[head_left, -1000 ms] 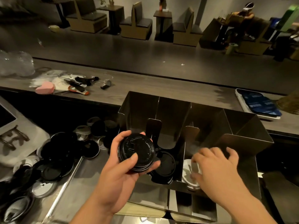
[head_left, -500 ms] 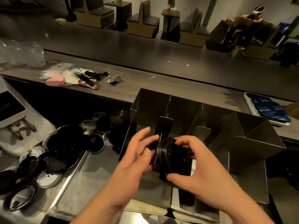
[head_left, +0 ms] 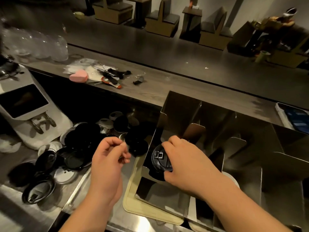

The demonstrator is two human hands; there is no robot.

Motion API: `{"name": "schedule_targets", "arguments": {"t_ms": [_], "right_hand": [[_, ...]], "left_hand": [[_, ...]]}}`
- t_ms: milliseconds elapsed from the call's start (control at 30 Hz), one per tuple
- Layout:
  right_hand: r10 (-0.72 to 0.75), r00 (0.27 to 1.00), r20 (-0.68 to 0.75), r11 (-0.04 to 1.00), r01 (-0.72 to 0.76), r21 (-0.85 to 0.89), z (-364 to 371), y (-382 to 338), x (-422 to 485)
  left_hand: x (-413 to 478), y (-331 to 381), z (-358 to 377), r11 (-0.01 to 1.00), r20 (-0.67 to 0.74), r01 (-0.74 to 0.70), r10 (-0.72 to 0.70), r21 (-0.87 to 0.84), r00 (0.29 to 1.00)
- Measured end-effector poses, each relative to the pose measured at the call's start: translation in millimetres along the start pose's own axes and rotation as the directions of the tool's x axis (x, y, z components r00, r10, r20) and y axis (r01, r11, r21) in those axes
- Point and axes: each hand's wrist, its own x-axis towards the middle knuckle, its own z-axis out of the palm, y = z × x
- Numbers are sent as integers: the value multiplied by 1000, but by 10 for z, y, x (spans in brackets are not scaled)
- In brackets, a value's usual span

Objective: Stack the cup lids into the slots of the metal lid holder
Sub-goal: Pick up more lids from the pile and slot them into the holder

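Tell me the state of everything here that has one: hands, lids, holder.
metal lid holder: upright.
black lids: tilted in leftmost slot.
right hand: grips black lids.
left hand: loosely curled, empty.
loose lids: scattered on steel counter, unstacked.

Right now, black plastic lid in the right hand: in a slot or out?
In. The black plastic cup lid, gripped by the right hand, sits tilted inside the leftmost slot of the metal lid holder.
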Motion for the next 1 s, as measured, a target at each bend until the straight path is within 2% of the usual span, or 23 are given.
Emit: {"name": "schedule_targets", "arguments": {"t_ms": [133, 367, 433, 500, 533, 567, 600, 633, 667, 700, 767, 900, 1000], "right_hand": [[43, 993, 110, 999, -39, -33, 158, -37, 208], [33, 982, 184, 999, -25, -45, 291, -14, 347], [53, 980, 192, 998, -48, -27, 279, -19, 370], [73, 980, 184, 997, -72, -15, 252, -31, 362], [86, 981, 175, 996, -86, -7, 228, -39, 346], [98, 983, 158, 995, -99, 0, 201, -46, 328], [105, 987, 123, 994, -106, 7, 172, -50, 311], [106, 992, 72, 994, -108, 17, 148, -49, 296], [106, 994, 12, 994, -106, 36, 127, -48, 283], [110, 993, -41, 992, -107, 65, 111, -52, 273], [135, 987, -90, 985, -124, 120, 96, -82, 252], [169, 984, -58, 971, -156, 182, 162, -140, 152], [211, 976, -47, 956, -196, 220, 232, -114, 43]], "left_hand": [[91, 3, -145, 1000, -11, 27, -27, -14, 1000], [521, -197, -524, 1000, -112, 19, -18, 13, 994], [744, -468, -709, 991, -169, 52, -30, 125, 985], [1003, -795, -922, 916, -207, 92, -10, 389, 978], [1135, -948, -1031, 810, -180, 94, 14, 579, 984], [1270, -1076, -1128, 625, -111, 60, 43, 779, 993], [1407, -1183, -1202, 375, -9, -11, 51, 927, 999], [1541, -1267, -1240, 128, 86, -89, 28, 988, 996], [1665, -1323, -1232, -54, 158, -158, -10, 986, 987], [1787, -1368, -1189, -175, 219, -225, -53, 959, 974], [2035, -1435, -1052, -327, 300, -328, -136, 886, 944], [2410, -1558, -895, -578, 372, -485, -312, 656, 874], [2462, -1703, -896, -619, 410, -530, -340, 579, 846]]}}
